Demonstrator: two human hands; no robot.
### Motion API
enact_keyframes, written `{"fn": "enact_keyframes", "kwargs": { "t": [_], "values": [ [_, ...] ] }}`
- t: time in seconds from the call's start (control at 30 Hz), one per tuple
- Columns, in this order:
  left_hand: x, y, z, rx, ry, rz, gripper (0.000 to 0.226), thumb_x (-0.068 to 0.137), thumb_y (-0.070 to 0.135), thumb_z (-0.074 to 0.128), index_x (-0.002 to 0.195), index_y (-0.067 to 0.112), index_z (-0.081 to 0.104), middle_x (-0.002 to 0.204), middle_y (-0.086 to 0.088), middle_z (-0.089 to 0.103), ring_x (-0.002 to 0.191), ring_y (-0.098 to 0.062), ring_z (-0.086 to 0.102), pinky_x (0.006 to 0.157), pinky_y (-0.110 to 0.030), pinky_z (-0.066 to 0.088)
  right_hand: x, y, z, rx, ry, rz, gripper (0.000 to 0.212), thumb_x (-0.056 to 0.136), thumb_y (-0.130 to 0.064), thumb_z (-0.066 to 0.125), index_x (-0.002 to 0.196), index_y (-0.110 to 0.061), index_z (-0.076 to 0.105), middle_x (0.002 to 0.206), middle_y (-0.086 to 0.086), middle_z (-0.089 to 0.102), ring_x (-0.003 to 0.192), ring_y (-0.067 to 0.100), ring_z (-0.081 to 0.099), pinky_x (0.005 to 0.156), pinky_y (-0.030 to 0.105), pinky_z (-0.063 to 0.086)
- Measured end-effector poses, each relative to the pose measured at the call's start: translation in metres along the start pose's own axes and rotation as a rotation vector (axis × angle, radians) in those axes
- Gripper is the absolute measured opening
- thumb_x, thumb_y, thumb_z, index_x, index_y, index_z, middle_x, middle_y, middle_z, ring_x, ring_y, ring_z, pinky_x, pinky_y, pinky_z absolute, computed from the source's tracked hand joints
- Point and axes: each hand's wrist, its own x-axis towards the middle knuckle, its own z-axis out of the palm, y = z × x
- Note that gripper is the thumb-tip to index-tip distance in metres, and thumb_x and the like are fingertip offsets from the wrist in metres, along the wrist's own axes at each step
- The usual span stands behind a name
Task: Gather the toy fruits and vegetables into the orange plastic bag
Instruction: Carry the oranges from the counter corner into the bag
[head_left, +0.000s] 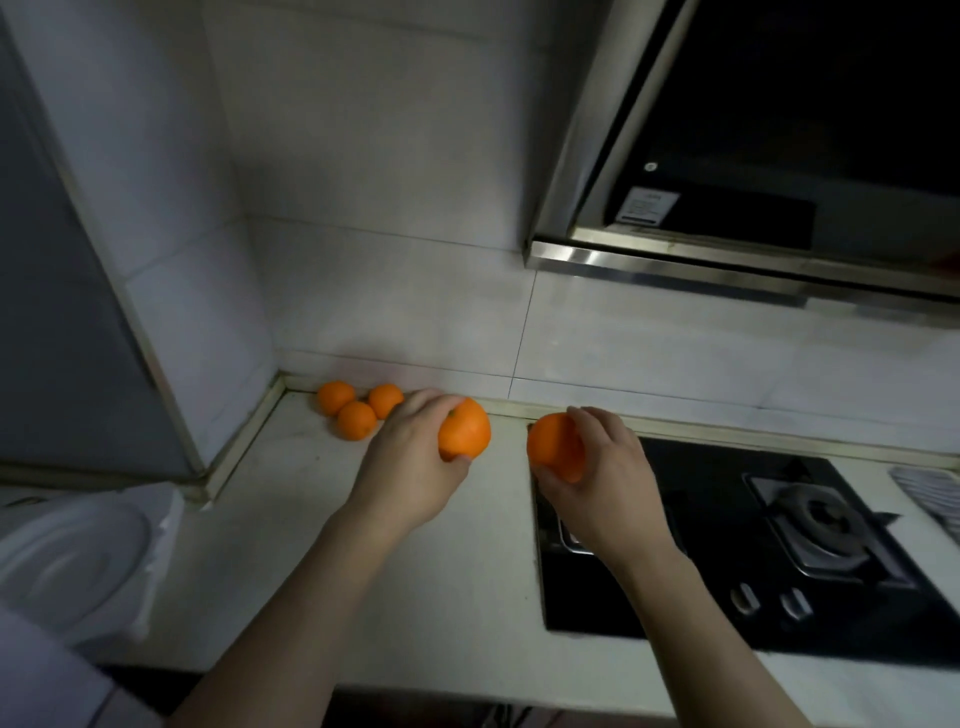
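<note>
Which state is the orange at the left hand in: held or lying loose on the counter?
Held. The left hand has its fingers and thumb wrapped around the orange.

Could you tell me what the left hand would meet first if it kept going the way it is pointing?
Probably the back wall. The left hand, its grip on an orange, points up-right, passing right of the three small oranges; depth is uncertain.

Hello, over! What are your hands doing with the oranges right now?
Left hand gripping one orange. Right hand gripping another orange. Three small oranges waiting in the counter corner. Orange bag not in view. Nothing blocking.
</note>
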Motion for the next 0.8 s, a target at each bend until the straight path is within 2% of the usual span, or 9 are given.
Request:
{"fn": "enact_keyframes", "kwargs": {
  "t": [0.23, 0.33, 0.43, 0.63, 0.8],
  "values": [
    [-0.031, 0.051, -0.003, 0.010, -0.015, 0.027, 0.061, 0.070, 0.019, 0.079, 0.127, 0.024, 0.056, 0.129, 0.008, 0.051, 0.116, -0.013, 0.049, 0.094, -0.021, 0.037, -0.039, 0.016, -0.043, 0.047, 0.063, 0.027, 0.071, 0.080, -0.042, 0.069, 0.141, -0.021, 0.040, 0.141, -0.004, 0.042, 0.125, 0.019, 0.041, 0.099, 0.034, 0.043],
    [-0.040, 0.077, 0.005, 0.010, -0.015, 0.039, 0.061, 0.071, 0.019, 0.078, 0.127, 0.025, 0.055, 0.129, 0.009, 0.050, 0.116, -0.013, 0.049, 0.095, -0.024, 0.039, -0.057, 0.035, -0.066, 0.040, 0.084, 0.036, 0.071, 0.079, -0.040, 0.070, 0.140, -0.020, 0.042, 0.140, -0.002, 0.043, 0.126, 0.021, 0.041, 0.102, 0.033, 0.039],
    [-0.051, 0.110, 0.019, -0.003, -0.030, 0.043, 0.061, 0.071, 0.019, 0.078, 0.127, 0.026, 0.055, 0.129, 0.010, 0.051, 0.116, -0.013, 0.050, 0.095, -0.025, 0.041, -0.079, 0.060, -0.093, 0.023, 0.087, 0.053, 0.070, 0.079, -0.042, 0.070, 0.140, -0.021, 0.042, 0.140, -0.003, 0.043, 0.125, 0.019, 0.040, 0.100, 0.028, 0.035],
    [-0.074, 0.185, 0.057, -0.037, -0.083, 0.071, 0.061, 0.074, 0.021, 0.077, 0.130, 0.028, 0.053, 0.132, 0.012, 0.048, 0.118, -0.012, 0.047, 0.095, -0.028, 0.041, -0.119, 0.117, -0.145, 0.002, 0.101, 0.109, 0.070, 0.076, -0.039, 0.070, 0.138, -0.019, 0.044, 0.138, -0.002, 0.044, 0.122, 0.021, 0.042, 0.100, 0.029, 0.036],
    [-0.085, 0.241, 0.092, -0.066, -0.095, 0.106, 0.061, 0.073, 0.022, 0.077, 0.129, 0.028, 0.053, 0.131, 0.012, 0.048, 0.116, -0.013, 0.048, 0.094, -0.028, 0.041, -0.147, 0.161, -0.183, -0.028, 0.121, 0.133, 0.067, 0.078, -0.038, 0.070, 0.138, -0.023, 0.044, 0.139, -0.005, 0.043, 0.124, 0.018, 0.039, 0.096, 0.023, 0.030]
  ]
}}
